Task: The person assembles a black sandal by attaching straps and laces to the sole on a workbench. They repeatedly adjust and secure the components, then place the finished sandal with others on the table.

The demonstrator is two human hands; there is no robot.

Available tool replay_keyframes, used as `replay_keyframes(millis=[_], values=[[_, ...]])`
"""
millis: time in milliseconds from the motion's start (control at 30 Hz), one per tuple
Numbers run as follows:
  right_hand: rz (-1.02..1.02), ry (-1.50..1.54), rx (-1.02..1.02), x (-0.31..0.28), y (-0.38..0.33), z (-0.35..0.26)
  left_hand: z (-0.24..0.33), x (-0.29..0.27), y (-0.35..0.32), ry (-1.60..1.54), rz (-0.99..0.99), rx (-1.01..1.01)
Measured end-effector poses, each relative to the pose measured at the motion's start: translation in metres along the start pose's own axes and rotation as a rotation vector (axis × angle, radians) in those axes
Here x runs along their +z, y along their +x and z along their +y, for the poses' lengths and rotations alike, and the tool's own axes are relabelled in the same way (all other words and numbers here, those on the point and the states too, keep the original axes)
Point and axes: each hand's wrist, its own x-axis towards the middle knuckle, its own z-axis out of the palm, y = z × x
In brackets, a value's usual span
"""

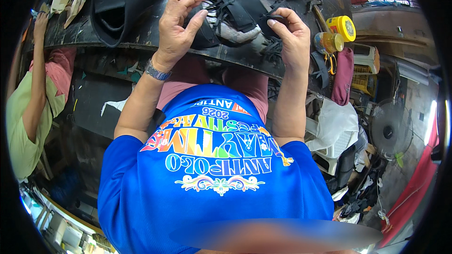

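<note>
The right hand's (pixel 293 33) thumb and forefinger appear to pinch a thin black strip (pixel 278 17); the left hand (pixel 181 24) has its fingers spread from the thumb, apparently empty. Between them, a flat black piece (pixel 247 7) slants down rightward over the table (pixel 147 28), its lower end nearer the right hand.

On the black bench (pixel 145 27), a round yellow plastic tub (pixel 345 28) is placed beside a squat amber jar (pixel 328 43). To the right, a white plastic seat (pixel 343 143) is partly covered by a pale thin sheet (pixel 336 121), and a round grey caged fan (pixel 390 129) is seen beyond.
</note>
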Motion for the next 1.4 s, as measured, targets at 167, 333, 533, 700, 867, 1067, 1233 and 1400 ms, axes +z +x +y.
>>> replay_keyframes(millis=[167,333,533,700,867,1067,1233,1400], values=[[-0.477,-0.376,-0.044,0.019,-0.009,-0.033,0.036,-0.032,0.01,0.229,-0.355,0.013],[-0.474,-0.537,-0.299,0.05,-0.007,-0.031,0.046,-0.025,-0.019,0.128,-0.576,-0.218],[-0.114,0.224,0.07,0.086,-0.024,0.003,0.033,-0.019,-0.059,-0.28,0.048,-0.479],[-0.197,0.075,0.166,0.11,-0.025,0.025,0.027,-0.021,-0.069,-0.2,0.072,-0.521],[-0.17,-0.256,0.074,0.116,-0.004,0.043,0.027,-0.041,-0.066,0.239,-0.005,-0.548],[-0.03,-0.595,-0.211,0.125,0.003,0.056,0.025,-0.041,-0.066,0.146,0.025,-0.544],[-0.002,-0.69,-0.325,0.123,0.003,0.057,0.023,-0.03,-0.061,0.126,-0.01,-0.502],[-0.019,-0.805,-0.388,0.119,0.006,0.055,0.029,-0.033,-0.049,0.263,-0.083,-0.408]])
